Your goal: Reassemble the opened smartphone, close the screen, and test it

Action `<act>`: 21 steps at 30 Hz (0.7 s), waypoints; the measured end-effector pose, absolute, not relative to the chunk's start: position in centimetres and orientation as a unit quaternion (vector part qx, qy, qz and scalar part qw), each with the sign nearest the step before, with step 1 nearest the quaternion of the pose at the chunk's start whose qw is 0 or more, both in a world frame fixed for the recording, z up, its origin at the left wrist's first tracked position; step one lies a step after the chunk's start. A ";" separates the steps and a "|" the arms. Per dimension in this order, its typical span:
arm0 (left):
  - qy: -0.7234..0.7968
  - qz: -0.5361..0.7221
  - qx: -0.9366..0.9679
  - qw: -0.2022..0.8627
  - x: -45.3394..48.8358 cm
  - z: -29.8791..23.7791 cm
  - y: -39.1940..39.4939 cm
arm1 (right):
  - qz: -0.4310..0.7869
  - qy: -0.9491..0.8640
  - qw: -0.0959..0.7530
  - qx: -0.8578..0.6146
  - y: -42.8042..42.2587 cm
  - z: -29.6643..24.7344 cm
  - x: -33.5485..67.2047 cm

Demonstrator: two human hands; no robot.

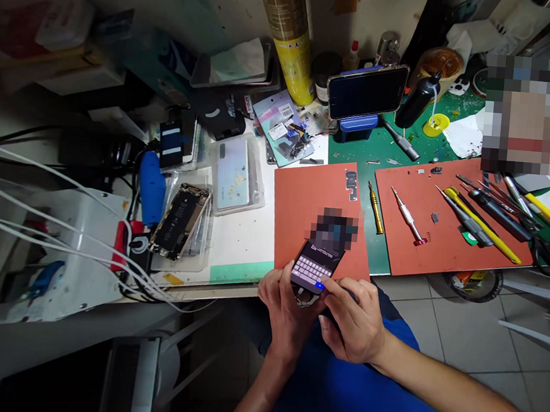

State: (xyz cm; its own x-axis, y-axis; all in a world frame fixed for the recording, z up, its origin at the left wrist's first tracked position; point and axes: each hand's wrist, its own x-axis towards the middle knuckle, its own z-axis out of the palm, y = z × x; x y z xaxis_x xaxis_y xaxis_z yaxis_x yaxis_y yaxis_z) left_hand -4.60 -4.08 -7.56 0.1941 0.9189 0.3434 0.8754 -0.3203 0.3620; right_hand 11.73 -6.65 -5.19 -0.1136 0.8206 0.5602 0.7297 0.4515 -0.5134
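Note:
My left hand (290, 312) is wrapped round the lower end of a smartphone (308, 277). Its screen is lit, with an on-screen keyboard showing and the upper part pixelated. With its index finger, my right hand (354, 320) touches the screen's lower right corner, near a blue key. The other fingers of that hand are bent, the thumb stands apart, and it holds nothing. Beneath and beyond the phone lies a red-brown mat (299, 198), with a small metal shield plate (351, 185) at its far right corner.
Right of the phone lie a gold screwdriver (376, 207) and a silver screwdriver (406, 215), then several tweezers and pens on a second mat (408, 258). An opened phone (181, 221) and a light-coloured phone back (233, 172) lie left. Behind stands a propped phone (367, 92). White cables (65, 215) hang at left.

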 end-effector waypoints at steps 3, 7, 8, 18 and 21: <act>0.582 0.254 0.771 0.039 -4.5 -7.5 -4.0 | 0.053 -0.741 0.425 -0.517 -6.8 -5.0 11.8; 0.586 0.252 0.769 0.047 -4.6 -7.5 -4.1 | 0.056 -0.743 0.422 -0.516 -6.8 -5.2 11.9; 0.586 0.251 0.769 0.048 -4.6 -7.5 -4.1 | 0.055 -0.744 0.421 -0.517 -6.8 -5.2 11.8; 0.586 0.253 0.768 0.051 -4.6 -7.5 -4.1 | 0.049 -0.747 0.413 -0.519 -6.7 -5.5 11.8; 0.588 0.249 0.768 0.051 -4.6 -7.5 -4.1 | 0.048 -0.747 0.411 -0.520 -6.7 -5.5 11.8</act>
